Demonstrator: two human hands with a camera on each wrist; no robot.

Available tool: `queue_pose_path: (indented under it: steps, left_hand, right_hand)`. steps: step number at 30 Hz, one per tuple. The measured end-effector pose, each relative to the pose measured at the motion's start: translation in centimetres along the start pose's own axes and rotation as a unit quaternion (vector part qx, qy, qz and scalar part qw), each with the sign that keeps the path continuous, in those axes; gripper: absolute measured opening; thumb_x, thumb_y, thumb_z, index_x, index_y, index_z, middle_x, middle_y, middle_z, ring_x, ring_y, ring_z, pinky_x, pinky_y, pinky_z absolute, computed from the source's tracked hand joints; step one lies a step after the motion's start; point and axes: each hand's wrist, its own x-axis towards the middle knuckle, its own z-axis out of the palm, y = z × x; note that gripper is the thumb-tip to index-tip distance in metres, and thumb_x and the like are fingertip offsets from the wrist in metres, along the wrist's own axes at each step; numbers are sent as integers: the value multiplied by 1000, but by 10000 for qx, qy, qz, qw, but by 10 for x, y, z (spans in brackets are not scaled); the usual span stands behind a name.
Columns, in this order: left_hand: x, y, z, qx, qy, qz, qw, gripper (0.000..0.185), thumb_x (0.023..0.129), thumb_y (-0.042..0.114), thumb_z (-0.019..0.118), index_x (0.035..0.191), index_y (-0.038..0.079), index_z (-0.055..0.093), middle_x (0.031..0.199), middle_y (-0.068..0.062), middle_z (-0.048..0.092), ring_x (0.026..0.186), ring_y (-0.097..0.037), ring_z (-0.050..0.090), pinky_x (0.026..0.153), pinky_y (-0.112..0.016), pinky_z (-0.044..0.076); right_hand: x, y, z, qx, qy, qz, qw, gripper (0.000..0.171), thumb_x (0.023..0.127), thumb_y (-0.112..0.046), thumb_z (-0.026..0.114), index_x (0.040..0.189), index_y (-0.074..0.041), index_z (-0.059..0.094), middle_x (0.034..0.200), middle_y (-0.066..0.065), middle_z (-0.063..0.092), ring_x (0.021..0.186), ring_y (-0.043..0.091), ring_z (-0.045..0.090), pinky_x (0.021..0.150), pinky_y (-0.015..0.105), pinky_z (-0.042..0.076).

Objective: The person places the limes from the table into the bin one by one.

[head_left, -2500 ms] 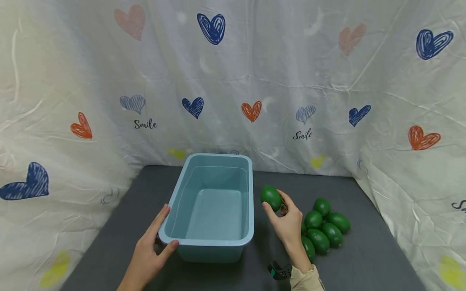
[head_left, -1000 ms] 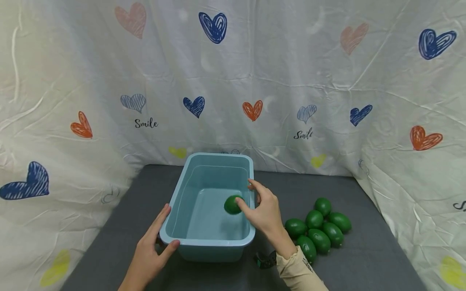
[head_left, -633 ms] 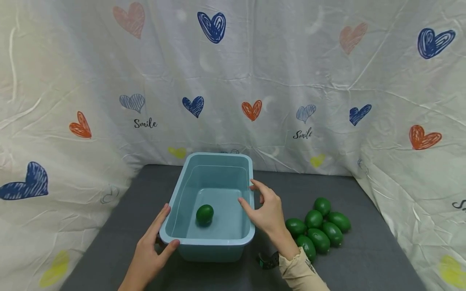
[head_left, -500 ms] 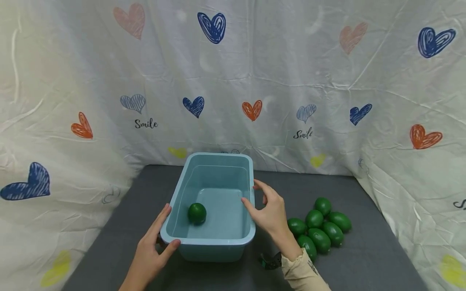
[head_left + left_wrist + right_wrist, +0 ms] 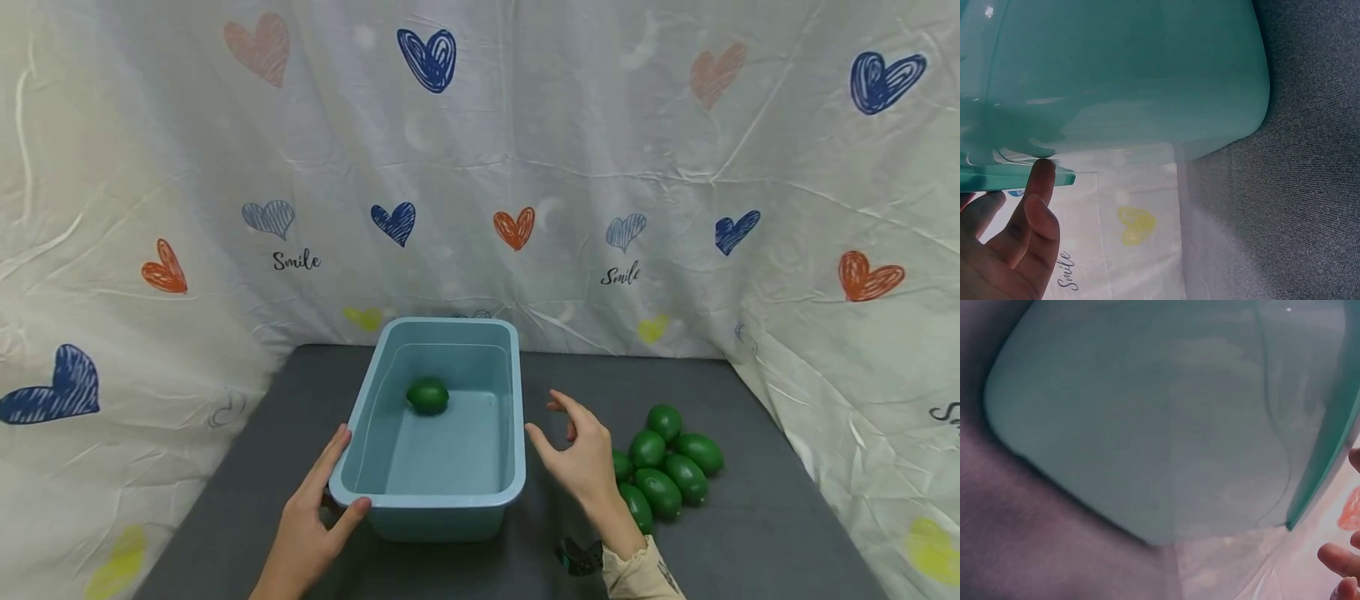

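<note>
White sheeting printed with hearts and the word "Smile" hangs behind and to both sides of your dark grey worktop (image 5: 750, 533).

Your pale blue tub (image 5: 517, 450) stands on the worktop left of the middle, its long axis running from the near edge towards the back edge. It holds one green oval fruit (image 5: 427, 396), which lies on the tub floor close to the far wall, a little left of centre. That fruit's long axis lies crosswise, roughly parallel to the back edge of the worktop, its ends pointing left and right.

Your left hand (image 5: 307, 525) grips the tub's near left corner: the thumb hooks over the rim while the fingers lie along the outside of the left wall. The left wrist view shows a fingertip (image 5: 1041, 175) pressed up under the rim lip.

Your right hand (image 5: 581, 454) hovers just beside the tub's right wall, touching nothing, fingers spread and loosely bent, thumb towards the tub. It holds nothing.

The pile of green fruits (image 5: 667, 475) sits on the worktop towards its right edge, just beyond your right hand. They lie packed against one another, most with their long axes slanting from near left to far right. A beige sleeve (image 5: 637, 575) covers your right wrist.
</note>
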Motion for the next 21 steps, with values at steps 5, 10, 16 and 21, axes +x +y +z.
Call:
queue_pose_path:
  steps: [5, 10, 16, 21]
  left_hand:
    - [0, 0, 0, 1, -14, 20, 10000, 88, 96, 23, 81, 168, 33, 32, 172, -3, 34, 114, 2, 47, 62, -30, 51]
    - [1, 0, 0, -32, -10, 32, 10000, 88, 95, 22, 81, 168, 32, 32, 172, -3, 33, 120, 7, 44, 63, -31, 53]
    - [2, 1, 0, -41, -2, 57, 10000, 89, 95, 22, 81, 168, 32, 32, 173, -4, 33, 124, 10, 41, 65, -31, 52]
    - [1, 1, 1, 54, 6, 37, 10000, 89, 95, 24, 82, 168, 32, 32, 172, -5, 34, 127, 12, 39, 67, -31, 52]
  right_hand:
    - [-10, 11, -5, -153, 159, 46, 9997, 56, 84, -26, 90, 133, -6, 72, 112, 9, 78, 63, 9, 44, 60, 26, 40]
    - [-19, 24, -11, -232, 268, -11, 9994, 55, 83, -24, 91, 132, -5, 73, 111, 10, 79, 61, 2, 40, 57, 25, 40]
    - [-32, 37, -18, -379, 204, 220, 9988, 57, 82, -24, 93, 132, -6, 73, 112, 10, 78, 58, 1, 38, 55, 25, 39]
    - [-46, 47, -25, -526, 89, 589, 9968, 57, 83, -25, 93, 133, -7, 73, 112, 9, 78, 58, 2, 38, 55, 25, 39]
